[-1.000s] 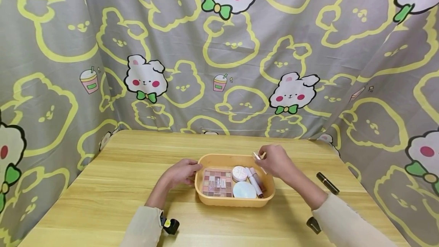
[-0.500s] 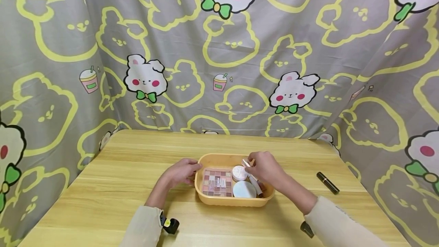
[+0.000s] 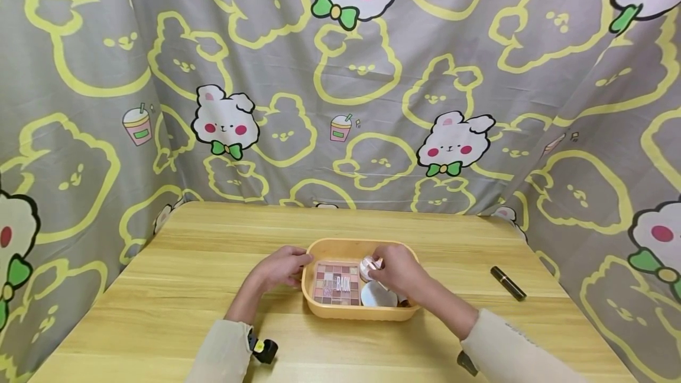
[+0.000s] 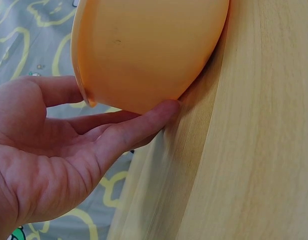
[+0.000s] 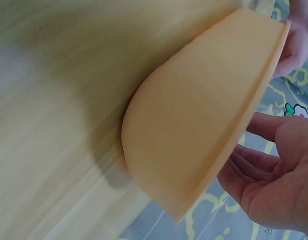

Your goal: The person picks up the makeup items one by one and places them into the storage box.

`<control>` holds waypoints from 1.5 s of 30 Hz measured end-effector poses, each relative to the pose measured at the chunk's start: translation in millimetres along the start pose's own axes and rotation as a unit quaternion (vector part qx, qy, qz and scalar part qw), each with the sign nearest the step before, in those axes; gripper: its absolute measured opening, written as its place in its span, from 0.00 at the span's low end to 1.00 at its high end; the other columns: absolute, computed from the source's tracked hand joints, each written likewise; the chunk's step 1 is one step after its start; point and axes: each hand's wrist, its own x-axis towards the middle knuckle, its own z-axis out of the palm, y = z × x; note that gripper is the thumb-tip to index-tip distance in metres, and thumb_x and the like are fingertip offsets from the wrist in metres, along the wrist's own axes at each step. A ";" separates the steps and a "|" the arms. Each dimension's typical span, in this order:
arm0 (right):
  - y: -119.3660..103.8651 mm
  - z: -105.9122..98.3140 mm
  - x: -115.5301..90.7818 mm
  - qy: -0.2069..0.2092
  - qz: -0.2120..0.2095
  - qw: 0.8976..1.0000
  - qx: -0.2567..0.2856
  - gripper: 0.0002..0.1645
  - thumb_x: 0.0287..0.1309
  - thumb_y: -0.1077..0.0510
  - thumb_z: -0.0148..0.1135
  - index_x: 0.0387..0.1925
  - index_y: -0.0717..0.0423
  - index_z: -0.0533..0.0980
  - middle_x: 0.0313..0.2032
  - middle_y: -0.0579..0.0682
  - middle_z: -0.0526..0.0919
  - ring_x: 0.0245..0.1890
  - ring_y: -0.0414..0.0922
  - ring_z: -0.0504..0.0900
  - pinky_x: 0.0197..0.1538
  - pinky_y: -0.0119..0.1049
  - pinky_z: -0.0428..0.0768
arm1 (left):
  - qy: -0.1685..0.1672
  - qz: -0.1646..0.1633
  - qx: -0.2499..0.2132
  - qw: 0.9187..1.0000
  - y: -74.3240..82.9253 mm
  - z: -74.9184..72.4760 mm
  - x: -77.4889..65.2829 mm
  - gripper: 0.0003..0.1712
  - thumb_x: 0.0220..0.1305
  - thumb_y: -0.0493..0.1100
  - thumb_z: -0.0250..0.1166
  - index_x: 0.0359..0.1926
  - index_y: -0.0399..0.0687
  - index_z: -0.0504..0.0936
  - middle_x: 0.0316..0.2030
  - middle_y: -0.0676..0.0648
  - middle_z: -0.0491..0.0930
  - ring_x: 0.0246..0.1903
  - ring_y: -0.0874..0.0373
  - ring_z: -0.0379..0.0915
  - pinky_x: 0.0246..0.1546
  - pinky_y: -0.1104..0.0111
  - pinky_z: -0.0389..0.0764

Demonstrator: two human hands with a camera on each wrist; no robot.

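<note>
A yellow-orange plastic basket [image 3: 362,313] stands on the table with cosmetics in it. My left hand [image 3: 282,266] holds its left end, thumb at the rim and fingers against the outer wall, as the left wrist view shows. Inside the basket, my right hand [image 3: 399,269] pinches a slim, pale tube [image 3: 378,263], mostly hidden by the fingers. Beneath that hand is a small round white case [image 3: 366,268]. A larger pale disc [image 3: 379,295] lies nearer the front, and an eyeshadow palette [image 3: 336,285] fills the left side. In the right wrist view, the basket wall [image 5: 189,115] hides my fingertips.
A black tube with a gold band [image 3: 508,283] lies on the wooden table [image 3: 213,241] to the right of the basket. A patterned grey curtain [image 3: 298,75] hangs behind the table and along both sides.
My right hand has moved left and down from above the basket's right rim into the basket, carrying the pale tube over the round case. My left hand has stayed in place.
</note>
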 end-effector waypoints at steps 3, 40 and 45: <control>-0.8 3.6 0.2 0.011 -0.024 0.999 -0.041 0.09 0.48 0.60 0.78 0.29 0.60 0.84 0.25 0.49 0.87 0.21 0.35 0.75 0.29 0.29 0.76 | -0.002 0.000 0.000 1.000 -0.4 -0.1 0.5 0.29 0.78 0.45 0.51 0.66 0.23 0.68 0.55 0.31 0.80 0.53 0.43 0.81 0.47 0.54 0.87; -9.8 25.1 -3.3 -0.020 -0.016 1.000 -0.015 0.10 0.56 0.61 0.73 0.24 0.57 0.79 0.20 0.45 0.79 0.19 0.37 0.70 0.22 0.28 0.68 | -0.002 0.002 -0.007 1.000 -1.1 -0.1 0.8 0.28 0.78 0.44 0.50 0.65 0.23 0.69 0.54 0.31 0.80 0.51 0.46 0.82 0.46 0.56 0.87; -10.1 25.7 -1.7 -0.017 -0.019 1.000 -0.012 0.09 0.55 0.62 0.74 0.25 0.58 0.80 0.21 0.45 0.81 0.20 0.37 0.71 0.23 0.29 0.71 | -0.003 0.001 -0.007 1.000 -1.0 -0.3 0.8 0.28 0.78 0.45 0.50 0.65 0.23 0.69 0.54 0.31 0.80 0.51 0.46 0.82 0.46 0.56 0.87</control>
